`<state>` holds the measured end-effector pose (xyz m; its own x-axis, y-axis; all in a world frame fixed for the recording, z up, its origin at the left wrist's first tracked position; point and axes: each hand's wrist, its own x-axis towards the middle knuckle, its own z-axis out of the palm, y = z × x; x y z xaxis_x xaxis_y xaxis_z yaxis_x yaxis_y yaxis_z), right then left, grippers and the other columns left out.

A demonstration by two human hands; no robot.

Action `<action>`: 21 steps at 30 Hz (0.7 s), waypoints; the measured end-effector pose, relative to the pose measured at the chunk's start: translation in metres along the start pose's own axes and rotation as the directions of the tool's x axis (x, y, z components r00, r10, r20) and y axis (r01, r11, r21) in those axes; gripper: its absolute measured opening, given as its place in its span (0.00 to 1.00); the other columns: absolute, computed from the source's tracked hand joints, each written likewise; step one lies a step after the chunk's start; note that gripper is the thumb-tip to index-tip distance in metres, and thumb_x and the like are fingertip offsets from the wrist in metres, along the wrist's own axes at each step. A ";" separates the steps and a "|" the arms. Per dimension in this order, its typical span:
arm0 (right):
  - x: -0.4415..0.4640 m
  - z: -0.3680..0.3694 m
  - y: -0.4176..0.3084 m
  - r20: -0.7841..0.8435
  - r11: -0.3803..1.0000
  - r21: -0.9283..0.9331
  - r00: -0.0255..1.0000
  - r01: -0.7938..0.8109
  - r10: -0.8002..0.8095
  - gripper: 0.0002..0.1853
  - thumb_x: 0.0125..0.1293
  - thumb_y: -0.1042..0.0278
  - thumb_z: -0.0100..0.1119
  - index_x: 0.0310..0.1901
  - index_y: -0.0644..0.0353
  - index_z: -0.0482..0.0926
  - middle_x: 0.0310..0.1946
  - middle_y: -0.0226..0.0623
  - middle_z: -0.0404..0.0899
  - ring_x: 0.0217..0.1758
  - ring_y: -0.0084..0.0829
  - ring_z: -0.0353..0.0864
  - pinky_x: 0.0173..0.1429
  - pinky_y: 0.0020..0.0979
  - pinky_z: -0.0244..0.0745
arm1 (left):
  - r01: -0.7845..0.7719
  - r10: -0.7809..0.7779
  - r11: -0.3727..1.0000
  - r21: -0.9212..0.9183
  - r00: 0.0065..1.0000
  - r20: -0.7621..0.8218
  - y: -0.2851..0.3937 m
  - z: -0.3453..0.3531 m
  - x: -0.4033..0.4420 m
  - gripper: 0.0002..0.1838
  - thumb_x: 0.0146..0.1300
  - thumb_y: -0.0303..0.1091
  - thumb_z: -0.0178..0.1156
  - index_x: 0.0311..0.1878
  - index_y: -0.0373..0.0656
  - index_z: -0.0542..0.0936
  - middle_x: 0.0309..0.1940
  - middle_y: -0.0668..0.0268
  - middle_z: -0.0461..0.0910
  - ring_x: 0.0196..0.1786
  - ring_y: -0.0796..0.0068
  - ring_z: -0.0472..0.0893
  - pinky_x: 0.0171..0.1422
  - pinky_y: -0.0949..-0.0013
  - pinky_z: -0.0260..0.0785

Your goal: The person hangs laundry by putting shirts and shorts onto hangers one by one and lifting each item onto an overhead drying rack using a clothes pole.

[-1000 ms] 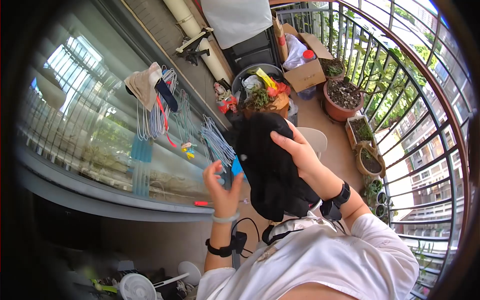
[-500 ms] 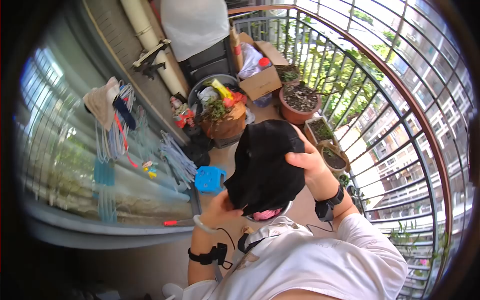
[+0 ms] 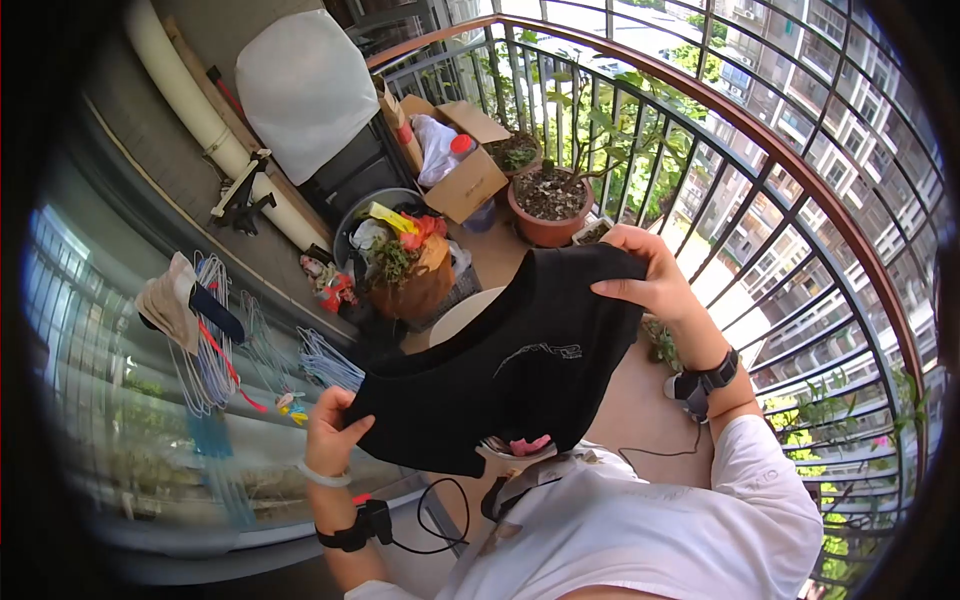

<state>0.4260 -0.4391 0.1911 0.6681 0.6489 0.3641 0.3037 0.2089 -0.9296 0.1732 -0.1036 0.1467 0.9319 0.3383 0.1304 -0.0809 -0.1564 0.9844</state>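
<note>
A black garment [image 3: 530,350] with a small pale logo hangs stretched between my two hands, in front of my body. My left hand [image 3: 335,432] pinches its left end between thumb and fingers. At the upper right corner, my right hand [image 3: 655,283] grips the cloth, the thumb lying on the near side. The garment's upper edge sags in a curve. Below it, some pink cloth [image 3: 527,445] shows in a container that is mostly hidden. Behind the garment a round pale surface [image 3: 465,315] is partly visible.
Wire hangers [image 3: 208,335] hang on the left by the glass. Ahead stand a planter with soil [image 3: 405,285], a cardboard box [image 3: 468,190] and a potted plant [image 3: 550,205]. A metal railing [image 3: 740,160] curves round the right side. A black cable [image 3: 440,545] loops near my left wrist.
My hands have moved apart, the left one down and leftward, the right one up and rightward. The bunched black garment is now spread wide, its logo showing. The view has shifted.
</note>
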 end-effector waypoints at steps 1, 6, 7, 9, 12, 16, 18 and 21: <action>-0.001 -0.007 -0.009 0.097 0.996 -0.021 0.992 -0.083 0.085 0.13 0.49 0.75 0.68 0.37 0.63 0.76 0.28 0.23 0.71 0.33 0.13 0.70 0.38 0.17 0.63 | -0.027 0.027 1.000 0.016 1.000 -0.010 0.013 -0.004 0.001 0.16 0.47 0.19 0.67 0.31 0.43 0.68 0.27 0.75 0.68 0.31 0.85 0.67 0.39 0.80 0.61; 0.006 -0.060 -0.023 0.414 0.974 -0.205 0.893 -0.100 0.179 0.33 0.41 0.47 0.73 0.44 0.62 0.77 0.20 0.18 0.57 0.22 0.15 0.52 0.27 0.21 0.46 | -0.047 0.048 0.998 0.028 0.998 -0.033 0.065 -0.026 -0.005 0.17 0.44 0.16 0.64 0.29 0.43 0.66 0.25 0.72 0.66 0.30 0.82 0.67 0.38 0.80 0.61; 0.006 -0.059 -0.024 0.385 0.947 -0.308 0.898 -0.093 0.213 0.28 0.43 0.52 0.73 0.43 0.62 0.78 0.20 0.19 0.60 0.22 0.15 0.54 0.27 0.22 0.48 | -0.040 0.041 0.999 0.031 0.999 -0.035 0.067 -0.030 -0.008 0.17 0.44 0.16 0.64 0.29 0.43 0.66 0.25 0.72 0.66 0.30 0.82 0.67 0.38 0.80 0.61; 0.003 -0.059 -0.016 0.353 0.913 -0.397 0.903 -0.091 0.243 0.23 0.46 0.57 0.73 0.41 0.61 0.79 0.20 0.19 0.62 0.22 0.14 0.55 0.27 0.22 0.50 | -0.151 0.196 0.959 0.241 0.965 -0.174 0.072 -0.035 -0.015 0.15 0.42 0.15 0.61 0.30 0.41 0.68 0.27 0.70 0.67 0.32 0.81 0.68 0.40 0.80 0.62; -0.002 -0.054 -0.016 0.162 0.942 -0.308 0.968 -0.134 0.190 0.06 0.55 0.75 0.64 0.34 0.65 0.80 0.25 0.24 0.72 0.32 0.16 0.70 0.40 0.20 0.66 | -0.179 0.314 0.886 0.427 0.910 -0.272 0.089 -0.034 -0.034 0.13 0.42 0.15 0.59 0.31 0.39 0.70 0.29 0.68 0.68 0.34 0.80 0.68 0.42 0.80 0.63; 0.006 -0.049 -0.024 0.046 0.860 -0.398 0.943 0.320 -0.329 0.05 0.63 0.74 0.55 0.39 0.64 0.76 0.31 0.29 0.71 0.40 0.22 0.70 0.49 0.24 0.65 | -0.294 0.541 0.792 0.535 0.744 -0.392 0.099 -0.036 -0.058 0.10 0.47 0.15 0.57 0.33 0.36 0.73 0.31 0.67 0.70 0.33 0.80 0.70 0.41 0.80 0.63; 0.003 -0.028 -0.001 -0.002 0.897 -0.337 0.953 0.284 -0.302 0.07 0.68 0.71 0.48 0.43 0.63 0.70 0.37 0.30 0.70 0.43 0.22 0.68 0.50 0.24 0.64 | -0.195 0.446 0.821 0.536 0.805 -0.391 0.084 -0.038 -0.043 0.09 0.48 0.15 0.55 0.34 0.36 0.74 0.32 0.67 0.71 0.33 0.81 0.70 0.40 0.80 0.63; 0.020 -0.027 0.013 0.130 0.909 -0.380 0.983 0.169 -0.129 0.07 0.68 0.70 0.47 0.43 0.63 0.70 0.36 0.30 0.70 0.43 0.20 0.68 0.50 0.22 0.62 | 0.016 0.220 0.865 0.502 0.886 -0.408 0.067 -0.048 -0.039 0.09 0.50 0.14 0.54 0.34 0.36 0.75 0.28 0.69 0.74 0.31 0.85 0.71 0.37 0.81 0.64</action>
<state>0.4619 -0.4435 0.1874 0.5296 0.7058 0.4705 0.6474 0.0221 -0.7618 0.1144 -0.0824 0.2131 0.6640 0.6437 0.3805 0.1222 -0.5955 0.7940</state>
